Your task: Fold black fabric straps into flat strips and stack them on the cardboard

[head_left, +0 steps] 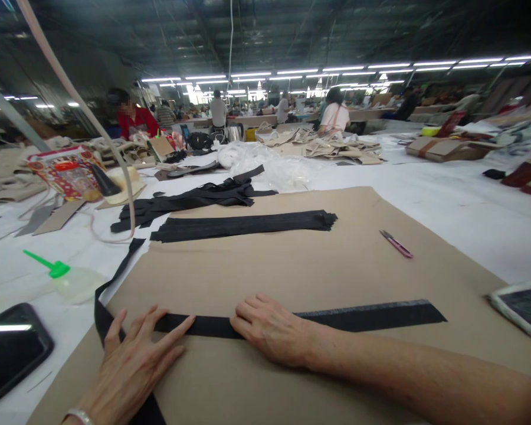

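A black fabric strip (371, 317) lies across the brown board (292, 271), with a greyish band along its upper edge at the right. My right hand (272, 330) is closed on the strip near its middle, fingertips curled and partly hidden. Farther left, my left hand (130, 360) rests with spread fingers over the strip's left part. Another black length (104, 316) curves past the left fingers and reappears below the wrist; whether the two are one piece is hidden under that hand. Beyond both hands lies a flat stack of black strips (243, 225).
Pink thread snips (396, 244) lie on the board at the right. A loose heap of black strips (194, 199) is behind the stack. At left are a green-tipped squeeze bottle (77, 283), a phone (13, 354) and a hanging hose (110, 144). Other people sit farther back.
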Demonstrator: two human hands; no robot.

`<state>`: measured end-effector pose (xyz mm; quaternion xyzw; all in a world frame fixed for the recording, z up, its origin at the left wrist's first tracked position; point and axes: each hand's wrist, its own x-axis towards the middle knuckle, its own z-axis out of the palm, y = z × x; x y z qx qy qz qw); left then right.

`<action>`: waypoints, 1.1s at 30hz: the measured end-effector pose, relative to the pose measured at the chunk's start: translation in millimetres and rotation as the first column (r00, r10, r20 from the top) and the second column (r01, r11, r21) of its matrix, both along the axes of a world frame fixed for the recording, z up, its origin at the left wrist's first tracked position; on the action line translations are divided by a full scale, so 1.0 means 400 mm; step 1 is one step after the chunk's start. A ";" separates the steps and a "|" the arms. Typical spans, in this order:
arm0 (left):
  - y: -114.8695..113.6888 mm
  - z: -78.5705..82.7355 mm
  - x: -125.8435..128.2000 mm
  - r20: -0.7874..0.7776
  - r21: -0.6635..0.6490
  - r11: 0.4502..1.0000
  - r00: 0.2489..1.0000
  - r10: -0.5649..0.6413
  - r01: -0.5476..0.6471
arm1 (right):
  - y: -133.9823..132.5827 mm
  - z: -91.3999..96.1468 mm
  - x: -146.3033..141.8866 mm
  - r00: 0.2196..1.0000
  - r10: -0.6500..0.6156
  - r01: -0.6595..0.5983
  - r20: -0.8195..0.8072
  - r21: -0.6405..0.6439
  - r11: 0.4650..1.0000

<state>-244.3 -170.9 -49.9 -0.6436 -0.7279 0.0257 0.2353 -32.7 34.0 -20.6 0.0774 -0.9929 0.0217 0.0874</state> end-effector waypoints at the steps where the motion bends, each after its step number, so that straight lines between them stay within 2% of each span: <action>1: 0.002 0.001 0.001 -0.006 0.016 1.000 1.000 -0.009 0.009 | 0.003 0.002 0.008 1.000 -0.004 0.004 0.006 -0.004 1.000; 5: 0.009 0.003 0.007 0.010 0.047 0.998 0.999 -0.048 0.047 | 0.014 0.008 0.035 0.999 -0.015 0.016 0.030 -0.021 1.000; 11: 0.018 0.015 0.004 0.085 -0.027 0.994 0.991 -0.107 0.110 | 0.027 0.005 0.064 0.999 -0.037 0.038 0.037 -0.025 0.999; 19: 0.049 0.033 0.054 0.059 -0.096 0.992 0.996 -0.072 0.078 | 0.032 0.008 0.079 1.000 -0.024 0.024 0.004 -0.003 1.000; 23: 0.029 0.023 0.022 0.041 -0.091 0.994 0.998 -0.049 0.052 | 0.035 0.005 0.081 1.000 -0.011 0.011 -0.001 0.001 1.000; 25: 0.021 0.022 0.015 0.017 -0.030 0.999 0.999 -0.028 0.029 | 0.035 0.002 0.082 1.000 -0.002 0.002 -0.007 0.000 1.000; 27: 0.030 0.022 0.043 0.002 0.047 0.999 1.000 0.005 -0.005 | 0.034 -0.003 0.082 1.000 0.008 -0.008 -0.015 0.003 1.000; 29: 0.061 0.017 0.107 0.009 0.075 0.997 1.000 0.003 -0.004 | 0.032 -0.010 0.082 1.000 0.006 -0.006 -0.030 0.009 1.000; 31: 0.099 0.003 0.180 0.008 0.036 0.994 0.995 -0.103 0.103 | 0.030 -0.016 0.082 0.998 -0.007 0.008 -0.057 0.018 1.000; 33: 0.120 -0.018 0.224 -0.002 0.008 0.979 0.979 -0.203 0.203 | 0.029 -0.019 0.083 0.997 -0.012 0.014 -0.072 0.020 1.000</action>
